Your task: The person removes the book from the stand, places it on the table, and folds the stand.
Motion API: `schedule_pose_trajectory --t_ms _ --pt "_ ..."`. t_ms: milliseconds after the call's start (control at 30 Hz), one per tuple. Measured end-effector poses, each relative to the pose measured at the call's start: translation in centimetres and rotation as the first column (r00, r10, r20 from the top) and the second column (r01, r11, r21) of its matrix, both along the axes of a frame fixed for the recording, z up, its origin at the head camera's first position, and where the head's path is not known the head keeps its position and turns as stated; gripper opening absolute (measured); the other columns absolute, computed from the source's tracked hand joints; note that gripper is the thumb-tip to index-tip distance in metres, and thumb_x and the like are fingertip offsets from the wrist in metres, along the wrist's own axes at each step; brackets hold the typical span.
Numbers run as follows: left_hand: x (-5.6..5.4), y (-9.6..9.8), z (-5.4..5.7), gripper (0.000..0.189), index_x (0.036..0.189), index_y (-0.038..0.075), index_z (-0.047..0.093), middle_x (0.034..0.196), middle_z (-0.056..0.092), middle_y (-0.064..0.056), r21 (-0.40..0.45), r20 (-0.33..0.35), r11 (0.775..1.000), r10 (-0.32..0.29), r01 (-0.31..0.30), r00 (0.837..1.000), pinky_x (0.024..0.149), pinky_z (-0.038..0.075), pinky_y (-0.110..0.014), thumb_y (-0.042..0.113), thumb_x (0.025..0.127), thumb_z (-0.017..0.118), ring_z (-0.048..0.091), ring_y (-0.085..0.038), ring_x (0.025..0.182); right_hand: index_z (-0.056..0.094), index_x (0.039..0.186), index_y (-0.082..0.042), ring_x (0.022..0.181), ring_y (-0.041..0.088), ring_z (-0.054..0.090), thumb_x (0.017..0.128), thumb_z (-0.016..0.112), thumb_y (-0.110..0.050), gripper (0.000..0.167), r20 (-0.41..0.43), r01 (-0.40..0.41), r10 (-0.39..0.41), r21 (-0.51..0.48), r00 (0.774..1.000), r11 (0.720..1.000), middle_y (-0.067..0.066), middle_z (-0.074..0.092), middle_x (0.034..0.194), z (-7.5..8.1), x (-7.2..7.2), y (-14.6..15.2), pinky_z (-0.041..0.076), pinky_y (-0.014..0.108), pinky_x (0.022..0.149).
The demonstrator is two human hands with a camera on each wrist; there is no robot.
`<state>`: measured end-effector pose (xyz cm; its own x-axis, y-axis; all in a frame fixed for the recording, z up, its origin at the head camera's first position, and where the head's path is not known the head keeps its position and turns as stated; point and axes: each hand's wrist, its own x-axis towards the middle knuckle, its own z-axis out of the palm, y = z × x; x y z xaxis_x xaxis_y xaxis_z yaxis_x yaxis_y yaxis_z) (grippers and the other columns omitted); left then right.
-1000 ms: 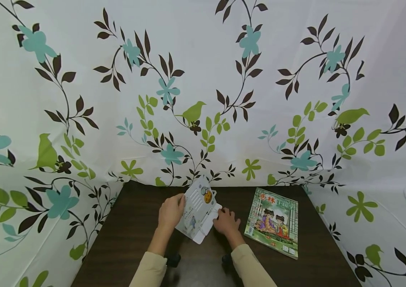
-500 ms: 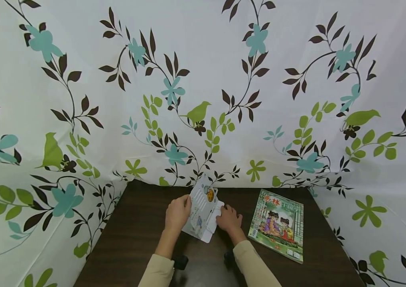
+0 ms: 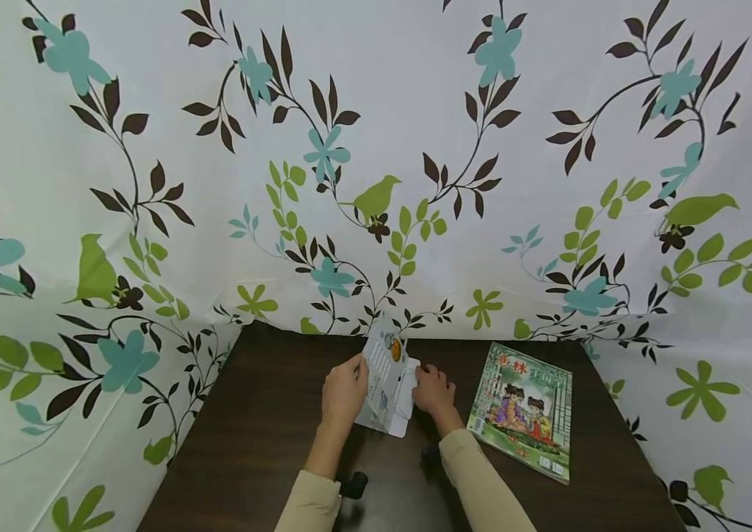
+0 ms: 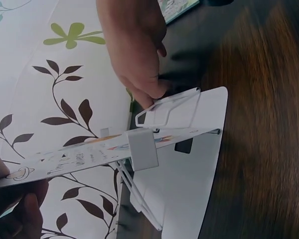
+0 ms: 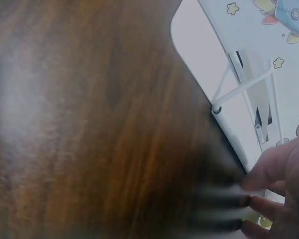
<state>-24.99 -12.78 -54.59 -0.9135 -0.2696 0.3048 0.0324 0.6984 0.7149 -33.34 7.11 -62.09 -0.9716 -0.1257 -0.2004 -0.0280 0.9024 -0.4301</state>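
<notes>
A white book stand with cartoon prints stands on the dark table between both hands in the head view. My left hand pinches the edge of its raised panel, thumb on one side and fingers on the other. At the stand's right side, my right hand holds the edge of the flat base. White wire page holders show near the hinge in both wrist views. The panel tilts up from the base, with a wire support behind it. In the right wrist view the right hand is partly cut off.
A magazine with two illustrated figures lies flat to the right of the right hand. Behind the brown wooden table hangs a white cloth with leaves, birds and flowers. Black wrist devices sit below the hands.
The view has shifted slightly. The stand's panel has turned more upright and edge-on as the left hand moved right with it. The right hand stays at the base.
</notes>
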Motion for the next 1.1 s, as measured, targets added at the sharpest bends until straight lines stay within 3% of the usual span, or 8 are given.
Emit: schedule_pose_trajectory --t_ms 167,267,400,500,600,700,867,1100 --pt "-0.1 0.5 0.1 0.029 0.129 0.009 0.079 0.116 0.082 -0.015 0.027 -0.011 1.000 0.016 -0.015 1.000 0.073 0.063 -0.056 0.023 0.109 0.062 0.080 -0.035 0.090 0.052 0.161 -0.013 0.150 0.051 0.036 0.104 0.053 -0.004 0.057 0.010 -0.015 0.015 0.026 1.000 1.000 0.021 0.039 0.167 0.1 -1.0 0.1 0.031 0.075 0.117" --pt "-0.1 0.8 0.3 0.027 0.122 0.008 0.081 0.109 0.082 -0.015 0.045 -0.026 0.999 -0.006 0.007 1.000 0.070 0.062 -0.053 0.021 0.109 0.061 0.078 -0.032 0.080 0.053 0.160 -0.013 0.148 0.051 0.038 0.104 0.054 -0.005 0.057 0.004 -0.020 0.020 0.060 1.000 0.998 0.021 0.041 0.164 0.3 -1.6 0.1 0.033 0.074 0.115" --pt "0.1 1.3 0.3 0.027 0.122 0.006 0.081 0.110 0.082 -0.016 0.051 -0.029 0.998 -0.018 0.020 0.999 0.071 0.063 -0.050 0.019 0.109 0.062 0.077 -0.028 0.079 0.053 0.160 -0.014 0.148 0.049 0.039 0.105 0.056 -0.007 0.055 0.004 -0.017 0.017 0.091 1.000 0.996 0.022 0.042 0.163 0.4 -1.8 0.0 0.034 0.074 0.115" --pt "0.3 1.8 0.4 0.025 0.109 0.004 0.081 0.094 0.081 -0.013 0.035 -0.018 0.999 -0.022 0.023 1.000 0.060 0.059 -0.043 0.018 0.109 0.061 0.070 -0.020 0.068 0.053 0.160 -0.015 0.149 0.048 0.038 0.106 0.056 -0.008 0.055 0.017 -0.022 0.020 0.105 1.000 0.994 0.022 0.041 0.163 0.5 -1.9 -0.1 0.032 0.074 0.116" --pt "0.5 2.2 0.7 0.032 0.081 0.008 0.066 0.065 0.059 -0.004 0.032 0.007 0.999 -0.043 0.043 0.999 0.048 0.040 -0.033 0.018 0.110 0.058 0.045 -0.012 0.052 0.053 0.160 -0.015 0.149 0.048 0.038 0.106 0.055 -0.007 0.055 0.020 -0.024 0.022 0.106 1.000 0.994 0.022 0.041 0.163 0.4 -2.1 -0.1 0.032 0.074 0.116" --pt "0.5 2.7 1.0 0.041 0.071 0.015 0.045 0.058 0.036 0.003 0.038 0.028 0.998 -0.056 0.054 0.998 0.046 0.028 -0.028 0.018 0.110 0.057 0.031 -0.009 0.049 0.053 0.161 -0.017 0.149 0.048 0.037 0.106 0.054 -0.007 0.055 0.010 -0.020 0.020 0.096 1.000 0.995 0.022 0.041 0.163 0.4 -2.5 0.0 0.031 0.073 0.117" --pt "0.9 3.4 1.0 0.042 0.071 0.019 0.040 0.061 0.033 0.006 0.075 0.081 0.996 -0.051 0.045 0.995 0.046 0.029 -0.029 0.021 0.112 0.054 0.033 -0.010 0.050 0.056 0.159 -0.017 0.150 0.050 0.035 0.107 0.052 -0.006 0.053 -0.016 -0.014 0.015 0.079 1.000 0.997 0.023 0.039 0.166 0.1 -2.6 0.1 0.030 0.073 0.117" --pt "1.3 4.6 0.9 0.035 0.077 0.016 0.050 0.067 0.049 0.001 0.125 0.117 0.991 -0.070 0.055 0.991 0.051 0.038 -0.033 0.019 0.111 0.049 0.044 -0.013 0.054 0.063 0.153 -0.019 0.150 0.050 0.037 0.106 0.051 -0.006 0.051 -0.033 -0.022 0.025 0.096 0.999 0.995 0.022 0.042 0.165 0.1 -3.2 0.2 0.030 0.073 0.117"
